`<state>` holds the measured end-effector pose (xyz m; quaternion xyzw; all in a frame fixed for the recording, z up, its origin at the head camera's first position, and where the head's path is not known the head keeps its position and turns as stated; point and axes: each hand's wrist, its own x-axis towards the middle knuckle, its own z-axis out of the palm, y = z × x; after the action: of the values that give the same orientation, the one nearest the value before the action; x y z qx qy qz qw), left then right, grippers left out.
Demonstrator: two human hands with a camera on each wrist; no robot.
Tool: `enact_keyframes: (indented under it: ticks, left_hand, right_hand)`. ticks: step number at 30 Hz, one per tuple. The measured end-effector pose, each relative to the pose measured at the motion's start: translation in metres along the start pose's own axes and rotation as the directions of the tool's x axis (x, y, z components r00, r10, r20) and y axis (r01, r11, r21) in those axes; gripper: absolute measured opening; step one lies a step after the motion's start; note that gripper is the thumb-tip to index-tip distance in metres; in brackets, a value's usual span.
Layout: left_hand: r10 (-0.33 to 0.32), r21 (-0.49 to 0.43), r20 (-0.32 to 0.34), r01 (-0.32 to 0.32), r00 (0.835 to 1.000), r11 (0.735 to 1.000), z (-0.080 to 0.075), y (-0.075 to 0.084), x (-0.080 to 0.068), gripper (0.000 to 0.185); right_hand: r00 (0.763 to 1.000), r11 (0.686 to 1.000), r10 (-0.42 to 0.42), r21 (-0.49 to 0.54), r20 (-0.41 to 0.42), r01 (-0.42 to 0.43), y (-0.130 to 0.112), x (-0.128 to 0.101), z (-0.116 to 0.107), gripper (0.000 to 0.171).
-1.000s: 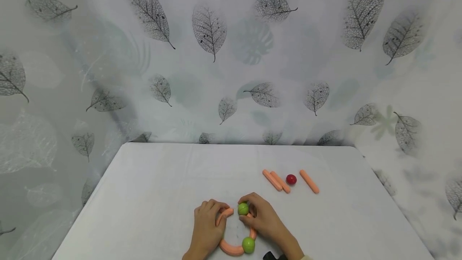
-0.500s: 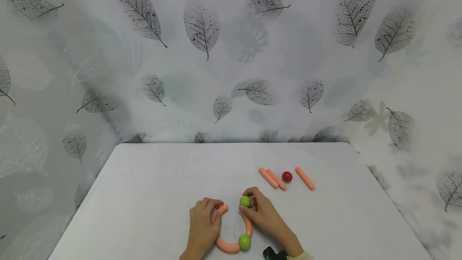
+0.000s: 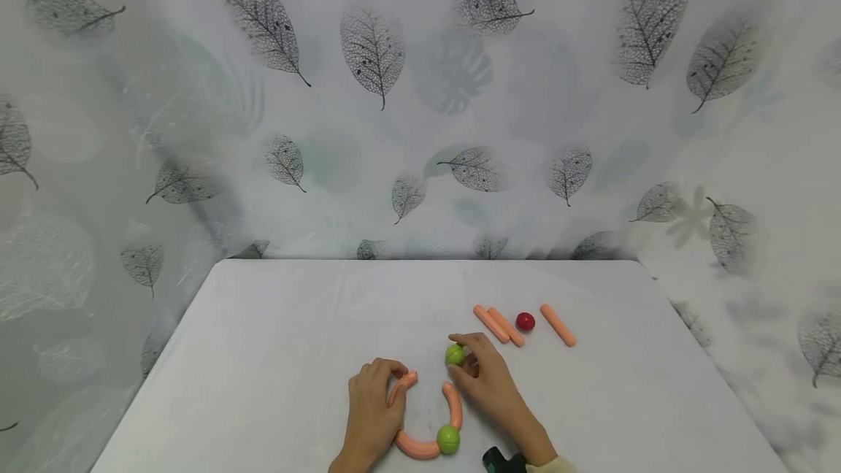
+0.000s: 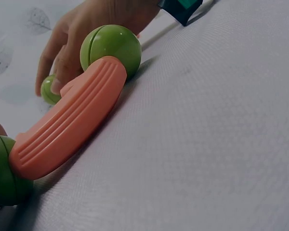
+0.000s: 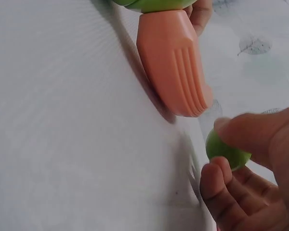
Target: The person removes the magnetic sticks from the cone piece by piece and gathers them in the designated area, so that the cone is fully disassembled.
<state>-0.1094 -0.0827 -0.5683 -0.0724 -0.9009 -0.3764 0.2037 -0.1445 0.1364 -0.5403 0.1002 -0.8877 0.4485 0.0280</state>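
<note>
While the left hand (image 3: 376, 404) curls round the left curved pink piece (image 3: 404, 380), the right hand (image 3: 489, 383) pinches a green ball (image 3: 455, 355) over the tabletop (image 3: 296, 341), just off the end of the right curved pink piece (image 3: 453, 406). Step looks like unjoining parts; next move likely calls for setting the ball down.

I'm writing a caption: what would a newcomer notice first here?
Probably the bright green ball pinched in the right hand, just beyond a U-shaped row of curved orange pieces and other green balls. Farther back on the white table, a shiny red ball sits between straight orange sticks.
</note>
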Motion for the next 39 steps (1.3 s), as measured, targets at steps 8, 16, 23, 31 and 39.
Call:
enact_keyframes:
  ticks: [8, 16, 23, 31, 39]
  left_hand:
    - [0.023, -0.003, -0.01, -0.023, 1.0, 1.0, 0.0, -0.001, -0.002, 0.033]
    - [0.012, -0.018, 0.001, -0.012, 1.0, 1.0, -0.001, -0.002, -0.004, 0.034]
    - [0.008, -0.058, 0.051, -0.005, 0.999, 0.998, -0.002, 0.001, -0.002, 0.034]
    - [0.056, -0.082, 0.028, -0.053, 0.998, 0.995, -0.004, 0.003, -0.001, 0.032]
    - [0.088, -0.034, 0.106, -0.085, 0.991, 0.996, -0.011, 0.005, 0.0, 0.03]
  right_hand:
    - [0.99, 0.994, 0.062, -0.079, -0.124, -0.072, 0.003, 0.001, -0.006, 0.041]
    - [0.98, 0.965, -0.004, -0.257, -0.198, -0.048, 0.007, 0.001, -0.01, 0.04]
    - [0.966, 0.95, -0.023, -0.306, -0.257, -0.058, 0.009, 0.001, -0.013, 0.039]
    - [0.957, 0.959, 0.031, -0.262, -0.289, -0.11, 0.005, 0.001, -0.015, 0.037]
    - [0.952, 0.958, 0.063, -0.248, -0.298, -0.141, 0.003, 0.001, -0.016, 0.037]
